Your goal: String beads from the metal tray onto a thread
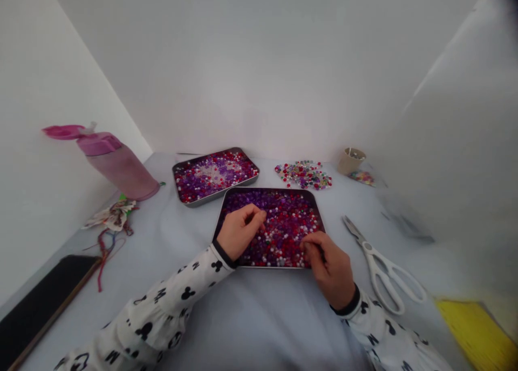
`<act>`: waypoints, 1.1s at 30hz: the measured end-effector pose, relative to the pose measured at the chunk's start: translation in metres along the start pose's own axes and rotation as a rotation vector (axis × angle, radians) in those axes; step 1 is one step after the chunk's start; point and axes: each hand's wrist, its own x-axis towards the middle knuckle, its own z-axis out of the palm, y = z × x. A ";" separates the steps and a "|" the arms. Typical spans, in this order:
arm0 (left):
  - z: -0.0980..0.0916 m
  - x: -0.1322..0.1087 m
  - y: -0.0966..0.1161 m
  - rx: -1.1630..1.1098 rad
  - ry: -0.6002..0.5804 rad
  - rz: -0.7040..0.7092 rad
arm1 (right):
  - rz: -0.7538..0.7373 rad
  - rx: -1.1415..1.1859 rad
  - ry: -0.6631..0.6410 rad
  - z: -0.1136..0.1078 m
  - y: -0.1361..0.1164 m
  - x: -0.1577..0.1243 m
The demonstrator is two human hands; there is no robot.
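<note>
Left fingers (256, 217) curl in, tips pinched over the beads (289, 220); we cannot tell whether a bead sits between them. Right fingers (311, 248) are likewise pinched, at the bead layer's 5 o'clock edge; what they hold, if anything, is unclear. We note the left hand (240, 231) over the near tray (267, 189) and the right hand (331, 267) across its near rim. From this tray, a second tray (210, 200) lies at 11 o'clock, a loose bead pile (303, 175) at 1 and scissors (369, 249) at 4.

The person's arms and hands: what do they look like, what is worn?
The left hand and right hand are bare, no gloves. The left sleeve and right sleeve are white, printed with black mouse-head shapes and letters, and end in dark cuffs.
</note>
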 end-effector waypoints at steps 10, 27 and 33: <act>-0.064 0.009 0.001 0.529 -0.271 0.058 | 0.020 -0.014 -0.005 -0.001 0.001 -0.002; -0.035 0.019 -0.015 0.771 -0.377 0.109 | 0.135 0.030 -0.021 -0.004 0.000 -0.001; -0.014 0.027 -0.012 0.648 -0.343 0.149 | 0.230 0.112 -0.031 -0.004 0.001 0.000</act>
